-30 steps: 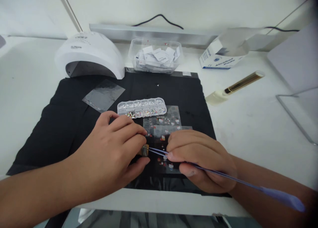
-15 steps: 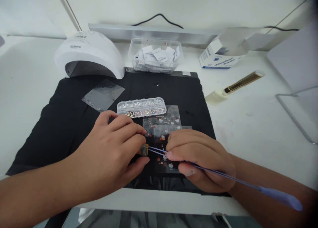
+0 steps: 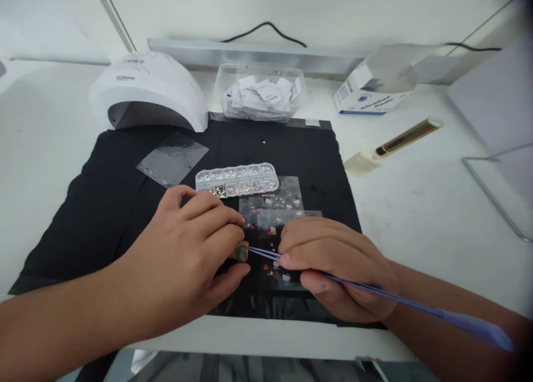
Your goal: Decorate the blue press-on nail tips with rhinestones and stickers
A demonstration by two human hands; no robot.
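My left hand (image 3: 195,249) is closed, pinching a small dark glossy piece with a tan-yellow part (image 3: 242,252) between thumb and fingers. Most of that piece is hidden by the fingers, and its kind is unclear. In my right hand (image 3: 337,265) is a pair of long purple tweezers (image 3: 383,294), gripped near the front. Their tips reach the small piece; whether they pinch anything cannot be made out. Below the hands lie clear sticker sheets (image 3: 287,196) with little red and white cartoon figures. Just beyond my left fingers sits a clear compartment case (image 3: 237,180) of tiny coloured gems.
A black mat (image 3: 104,204) covers the middle of the white table. Behind it stand a white nail lamp (image 3: 166,82) and a clear tub (image 3: 220,90) of small white packets. To the right are an open alcohol pad box (image 3: 353,96) and a gold-capped bottle (image 3: 362,162).
The tweezers' arms look slightly closer together, and their rear end has swung a little to the right. My left hand stays almost still around the small piece.
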